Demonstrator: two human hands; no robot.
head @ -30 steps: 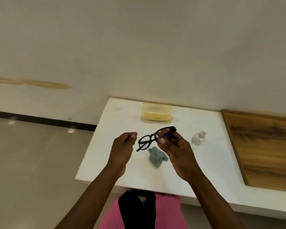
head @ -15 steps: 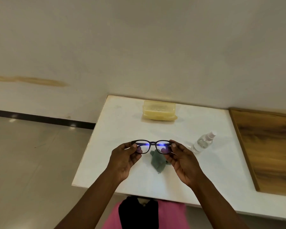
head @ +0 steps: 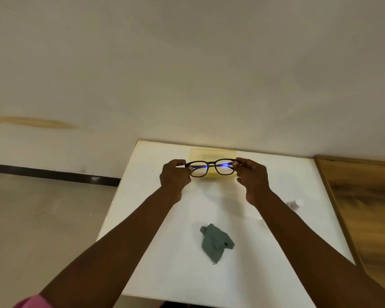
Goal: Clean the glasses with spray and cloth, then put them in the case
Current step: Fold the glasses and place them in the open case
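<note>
Black-framed glasses [head: 212,167] are held level in the air, directly in front of the pale yellow case [head: 211,152] at the back of the white table [head: 147,196]. My left hand [head: 175,174] pinches the frame's left end. At the right end, my right hand [head: 251,174] pinches it too. Both arms stretch out over the table. A crumpled grey-green cloth [head: 216,242] lies on the table between my forearms. The clear spray bottle [head: 295,203] peeks out beside my right forearm, mostly hidden.
The table stands against a plain wall. A wooden board [head: 365,207] adjoins its right side. To the left is a tiled floor [head: 42,218] with a dark skirting strip. A pink sleeve edge [head: 31,302] shows at bottom left.
My left hand has taken hold of the frame's left end. Both hands have carried the glasses forward, from above the cloth to in front of the case.
</note>
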